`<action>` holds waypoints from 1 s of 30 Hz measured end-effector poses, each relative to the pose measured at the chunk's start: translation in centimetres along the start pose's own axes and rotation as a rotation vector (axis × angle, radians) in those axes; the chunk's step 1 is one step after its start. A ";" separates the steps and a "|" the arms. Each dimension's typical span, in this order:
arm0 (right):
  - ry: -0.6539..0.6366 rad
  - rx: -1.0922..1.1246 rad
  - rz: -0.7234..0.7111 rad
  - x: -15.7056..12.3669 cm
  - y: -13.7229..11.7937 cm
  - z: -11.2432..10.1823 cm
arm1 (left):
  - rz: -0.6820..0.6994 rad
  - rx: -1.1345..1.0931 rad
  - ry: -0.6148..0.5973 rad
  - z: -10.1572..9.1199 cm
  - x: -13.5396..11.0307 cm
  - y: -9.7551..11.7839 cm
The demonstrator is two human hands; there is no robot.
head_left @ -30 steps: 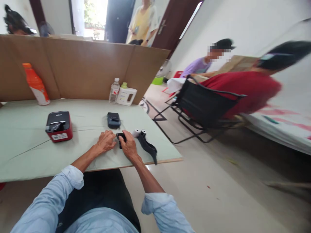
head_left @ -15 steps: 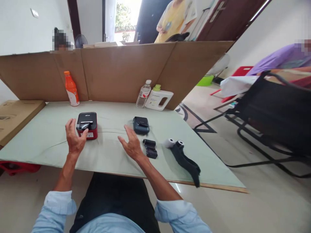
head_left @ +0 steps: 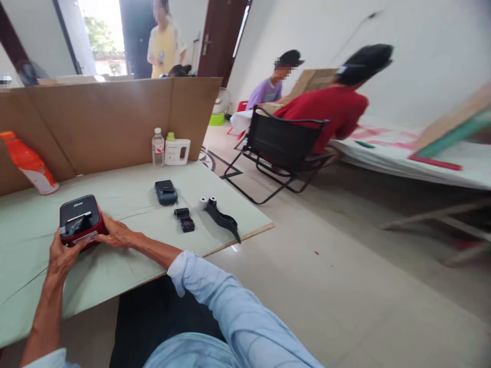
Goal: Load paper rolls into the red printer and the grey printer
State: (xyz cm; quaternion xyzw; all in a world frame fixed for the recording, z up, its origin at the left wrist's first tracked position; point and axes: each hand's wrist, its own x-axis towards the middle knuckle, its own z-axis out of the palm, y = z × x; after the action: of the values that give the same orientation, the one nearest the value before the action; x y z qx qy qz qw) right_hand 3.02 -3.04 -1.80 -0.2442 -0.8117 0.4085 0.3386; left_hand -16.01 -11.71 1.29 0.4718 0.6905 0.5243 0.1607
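A small red and black label printer point(head_left: 79, 220) sits near the front left of the pale green table point(head_left: 126, 266). My left hand point(head_left: 63, 255) grips its near left side, fingers curled against it. My right hand point(head_left: 115, 235) holds its right side, fingers wrapped on the casing. Further right on the table lie a small black cartridge point(head_left: 184, 220), a dark blue pocket printer point(head_left: 165, 192) and two white paper rolls point(head_left: 206, 203) with a black strap point(head_left: 224, 221) trailing to the table edge.
A cardboard screen point(head_left: 107, 122) stands along the table's back, with an orange bottle point(head_left: 28, 163), a clear water bottle point(head_left: 157, 148) and a white jug point(head_left: 177, 152) before it. Right: a black folding chair point(head_left: 282, 153), two seated people, a low bed. A person stands in the doorway.
Both hands left the black cartridge, rose open over the table, then closed on the red printer. My view swung to the right.
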 end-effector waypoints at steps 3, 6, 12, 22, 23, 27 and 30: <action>0.054 -0.033 0.044 -1.5 -0.6 -0.9 | 0.077 -0.007 -0.036 1.1 -0.4 0.4; 0.120 -0.045 0.051 -4.7 -1.2 -2.6 | 0.118 -0.077 -0.073 3.2 -2.2 1.5; 0.322 -0.090 0.050 -11.5 0.4 -6.4 | 0.107 -0.226 -0.266 9.8 -6.3 3.5; 0.438 -0.195 0.066 -15.1 5.0 -6.4 | 0.158 -0.104 -0.375 11.9 -8.3 3.6; 0.449 -0.196 0.061 -15.1 5.2 -6.3 | 0.161 -0.092 -0.375 11.6 -8.2 3.4; 0.462 -0.187 0.050 -15.2 5.5 -5.9 | 0.250 -0.065 -0.362 10.6 -7.2 3.0; 0.467 -0.181 0.047 -15.2 5.6 -5.9 | 0.361 -0.002 -0.352 9.7 -6.5 3.2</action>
State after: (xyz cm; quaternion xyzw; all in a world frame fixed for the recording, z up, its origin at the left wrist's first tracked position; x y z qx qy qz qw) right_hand 18.04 -7.25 -9.14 -0.3801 -0.7389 0.2743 0.4840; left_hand -4.23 -11.44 -1.60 0.6713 0.5557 0.4552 0.1826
